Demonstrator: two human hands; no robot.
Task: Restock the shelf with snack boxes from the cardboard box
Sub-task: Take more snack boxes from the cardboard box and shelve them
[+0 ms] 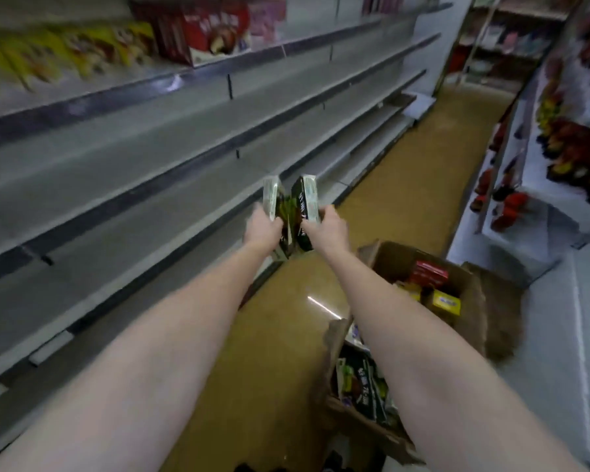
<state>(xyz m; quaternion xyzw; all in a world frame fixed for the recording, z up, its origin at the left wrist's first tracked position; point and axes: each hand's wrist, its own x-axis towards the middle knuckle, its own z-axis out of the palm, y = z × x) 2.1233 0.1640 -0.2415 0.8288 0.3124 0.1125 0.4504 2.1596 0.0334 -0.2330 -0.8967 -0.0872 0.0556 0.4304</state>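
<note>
Both arms reach toward 12 o'clock along the aisle. The left hand (263, 229) closes its grip round one dark snack box (276, 202), fingers wrapped at the lower half; the right hand (327, 229) grips a second dark box (305, 202) the same way. The two boxes are upright, tilted apart at the top and touching or nearly so at the bottom, held in the air just beside the edge of the lower shelf (171, 212) at 10 o'clock.

Handling, as a judgement: thin printed carton, light enough for one hand each, stiff along the edges but easily dented on the broad faces. The glossy print may be slippery, so a hold across the narrow sides near the middle looks soundest.

Writing: the right-hand box carries white characters on its dark face, too blurred to read. A pale panel on each box's narrow side is also illegible.

The cardboard box (470, 287) stands on the floor at 4 o'clock, flaps open, holding a red packet (428, 272) and a yellow packet (445, 301). A nearer carton (372, 427) at 5 o'clock holds more dark boxes with similar white lettering. Red boxes (215, 32) on the top shelf at 11 o'clock bear blurred white characters.
</note>
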